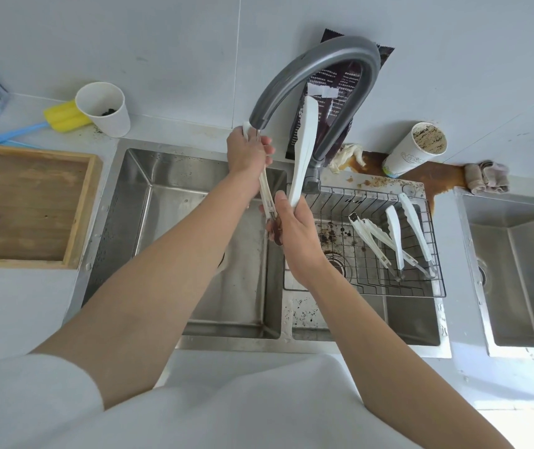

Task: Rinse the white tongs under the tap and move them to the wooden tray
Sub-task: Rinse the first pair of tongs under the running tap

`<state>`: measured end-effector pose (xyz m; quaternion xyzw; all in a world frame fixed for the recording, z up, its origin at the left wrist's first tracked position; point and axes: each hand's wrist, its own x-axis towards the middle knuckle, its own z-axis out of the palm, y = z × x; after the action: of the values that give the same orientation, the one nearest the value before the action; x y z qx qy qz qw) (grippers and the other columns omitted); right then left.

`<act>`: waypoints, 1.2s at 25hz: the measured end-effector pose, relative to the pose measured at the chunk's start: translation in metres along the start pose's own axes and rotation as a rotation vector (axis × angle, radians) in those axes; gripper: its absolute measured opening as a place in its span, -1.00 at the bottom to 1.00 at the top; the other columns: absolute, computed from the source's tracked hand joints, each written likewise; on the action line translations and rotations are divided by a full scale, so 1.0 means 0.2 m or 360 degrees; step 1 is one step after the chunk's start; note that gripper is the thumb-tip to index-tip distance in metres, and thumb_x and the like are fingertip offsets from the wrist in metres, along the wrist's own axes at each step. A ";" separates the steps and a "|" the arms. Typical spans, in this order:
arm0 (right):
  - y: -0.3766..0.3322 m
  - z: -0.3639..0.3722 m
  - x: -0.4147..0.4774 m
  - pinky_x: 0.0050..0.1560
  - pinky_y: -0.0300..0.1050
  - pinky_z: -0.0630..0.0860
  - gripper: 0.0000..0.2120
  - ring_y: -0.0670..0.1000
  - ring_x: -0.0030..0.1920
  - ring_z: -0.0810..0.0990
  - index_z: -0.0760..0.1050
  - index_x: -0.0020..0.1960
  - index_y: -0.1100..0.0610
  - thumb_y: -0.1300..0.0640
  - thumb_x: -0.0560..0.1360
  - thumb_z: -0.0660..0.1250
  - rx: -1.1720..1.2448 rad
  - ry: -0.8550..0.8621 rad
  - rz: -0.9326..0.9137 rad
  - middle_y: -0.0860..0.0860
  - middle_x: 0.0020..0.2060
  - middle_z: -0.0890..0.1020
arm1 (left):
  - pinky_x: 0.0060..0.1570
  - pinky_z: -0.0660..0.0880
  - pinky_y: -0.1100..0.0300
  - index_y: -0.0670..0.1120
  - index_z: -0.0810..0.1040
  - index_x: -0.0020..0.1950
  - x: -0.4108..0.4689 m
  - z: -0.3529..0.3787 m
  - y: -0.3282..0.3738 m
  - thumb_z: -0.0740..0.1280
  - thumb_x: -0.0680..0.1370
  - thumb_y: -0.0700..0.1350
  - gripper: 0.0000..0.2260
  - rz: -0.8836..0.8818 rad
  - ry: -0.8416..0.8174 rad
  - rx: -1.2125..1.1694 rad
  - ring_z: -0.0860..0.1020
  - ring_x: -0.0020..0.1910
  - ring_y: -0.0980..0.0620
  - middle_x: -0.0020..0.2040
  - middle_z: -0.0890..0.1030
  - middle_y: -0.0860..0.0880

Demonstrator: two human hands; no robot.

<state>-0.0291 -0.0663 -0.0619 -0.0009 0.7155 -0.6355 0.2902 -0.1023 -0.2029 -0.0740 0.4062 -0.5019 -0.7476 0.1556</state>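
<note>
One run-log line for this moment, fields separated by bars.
rinse | left hand grips white tongs arm under tap | right hand holds hinge end

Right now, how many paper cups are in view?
2. The left cup stands left of the tap, by a yellow brush. The right cup stands right of the tap in the brown spill. Others could be out of frame.
</note>
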 end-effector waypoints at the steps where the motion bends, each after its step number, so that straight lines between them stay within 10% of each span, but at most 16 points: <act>1: -0.01 0.00 0.00 -0.43 -0.29 0.38 -0.77 -0.11 -0.39 0.44 0.36 0.00 0.13 -0.04 0.66 0.18 0.0054 -0.0014 0.0023 0.15 -0.17 0.50 | -0.57 0.34 0.29 -0.16 0.47 -0.01 0.00 0.00 0.01 0.15 0.66 -0.20 -0.86 -0.0065 -0.0017 -0.0092 0.42 -0.52 0.12 -0.34 0.49 -0.02; 10: -0.06 -0.03 0.00 -0.62 -0.30 0.19 -0.77 -0.06 -0.51 0.41 0.35 -0.02 0.09 -0.07 0.65 0.19 0.0791 0.0019 0.0443 0.16 -0.19 0.69 | -0.68 0.16 0.39 -0.02 0.37 -0.30 -0.09 -0.02 0.02 0.31 0.58 0.10 -0.67 -0.0519 -0.0220 -0.0637 0.21 -0.61 0.20 -0.53 0.27 0.10; 16: -0.06 -0.05 0.01 -0.74 -0.36 0.12 -0.65 -0.11 -0.59 0.29 0.30 -0.22 0.08 -0.08 0.66 0.16 0.1224 -0.0074 0.0668 0.20 -0.23 0.59 | -0.67 0.19 0.42 0.05 0.48 -0.01 -0.15 -0.06 0.00 0.16 0.54 0.30 -0.65 -0.0622 -0.0432 -0.1012 0.24 -0.65 0.21 -0.52 0.32 0.09; 19: -0.06 -0.06 0.01 -0.74 -0.40 0.06 -0.61 -0.14 -0.61 0.24 0.26 -0.26 0.07 -0.11 0.65 0.15 0.1483 -0.0186 0.0838 0.17 -0.26 0.56 | -0.68 0.22 0.39 -0.10 0.37 -0.28 -0.15 -0.05 -0.01 0.08 0.61 0.23 -0.53 -0.0729 -0.0483 -0.1162 0.25 -0.69 0.20 -0.58 0.34 0.06; 30: -0.08 -0.07 0.03 -0.75 -0.35 0.10 -0.48 -0.06 -0.68 0.29 0.38 -0.29 0.26 -0.11 0.66 0.10 0.1840 -0.0235 0.1179 0.22 -0.33 0.56 | -0.60 0.34 0.40 -0.14 0.41 -0.09 -0.20 -0.10 -0.07 0.12 0.69 -0.12 -0.79 -0.0638 -0.0593 -0.1544 0.40 -0.55 0.16 -0.25 0.46 -0.02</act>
<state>-0.0465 -0.0603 -0.0491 0.3552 0.1933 -0.7723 0.4900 -0.0604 -0.1834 -0.0716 0.2366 -0.0321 -0.9671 0.0882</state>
